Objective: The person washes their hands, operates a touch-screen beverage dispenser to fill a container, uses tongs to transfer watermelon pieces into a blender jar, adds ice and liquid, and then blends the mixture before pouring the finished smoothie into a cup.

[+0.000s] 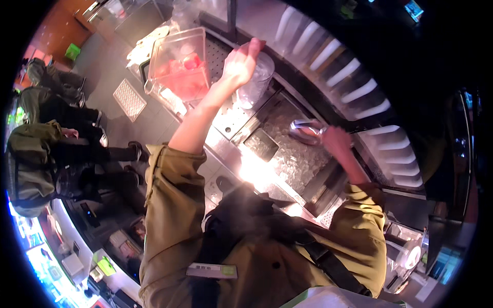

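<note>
My left hand (pixel 239 65) is at the rim of a clear pitcher (pixel 254 84) with ice in it, which stands on a perforated steel drain surface. In my right hand (pixel 337 140) is a shiny metal scoop (pixel 307 131), held over the ice (pixel 304 165) in a steel ice bin. A small square container (pixel 261 144) sits at the ice bin's near left side. To the left of the pitcher, a large clear plastic tub (pixel 179 65) holds red and pink contents. How the left fingers meet the pitcher is partly hidden by the hand itself.
Pale cloths (pixel 148 44) lie beside the tub. Several people in olive tops, one nearest (pixel 32 161), stand at the left. A row of white curved pieces (pixel 341 73) lines the far side of the counter. Strong glare covers the bin's front edge (pixel 256 173).
</note>
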### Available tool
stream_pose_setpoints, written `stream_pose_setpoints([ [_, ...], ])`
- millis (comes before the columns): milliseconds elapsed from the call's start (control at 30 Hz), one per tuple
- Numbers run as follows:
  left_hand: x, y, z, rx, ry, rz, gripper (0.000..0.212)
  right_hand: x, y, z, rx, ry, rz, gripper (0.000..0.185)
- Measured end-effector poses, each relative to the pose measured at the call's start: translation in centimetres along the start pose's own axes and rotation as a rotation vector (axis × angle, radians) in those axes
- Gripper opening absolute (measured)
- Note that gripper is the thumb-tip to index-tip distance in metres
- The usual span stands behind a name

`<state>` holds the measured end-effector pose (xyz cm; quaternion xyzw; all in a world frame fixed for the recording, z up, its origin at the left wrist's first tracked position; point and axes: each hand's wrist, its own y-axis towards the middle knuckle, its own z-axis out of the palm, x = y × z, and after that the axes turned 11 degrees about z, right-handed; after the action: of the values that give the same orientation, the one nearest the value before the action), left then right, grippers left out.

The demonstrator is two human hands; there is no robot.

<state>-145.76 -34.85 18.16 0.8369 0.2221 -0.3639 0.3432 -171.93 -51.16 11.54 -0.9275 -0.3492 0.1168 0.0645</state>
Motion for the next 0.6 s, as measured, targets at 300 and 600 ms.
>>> stream_pose_setpoints([
  [300,0.5,-1.9,1.0,0.020,0.394,0.339,0.045,1.9,-3.9,28.7,0.388,-0.071,-0.219,0.020],
  [600,1.1,-0.8,1.3,0.009,0.295,0.250,0.036,-3.8,-4.1,22.9,0.338,0.397,-0.097,0.019],
])
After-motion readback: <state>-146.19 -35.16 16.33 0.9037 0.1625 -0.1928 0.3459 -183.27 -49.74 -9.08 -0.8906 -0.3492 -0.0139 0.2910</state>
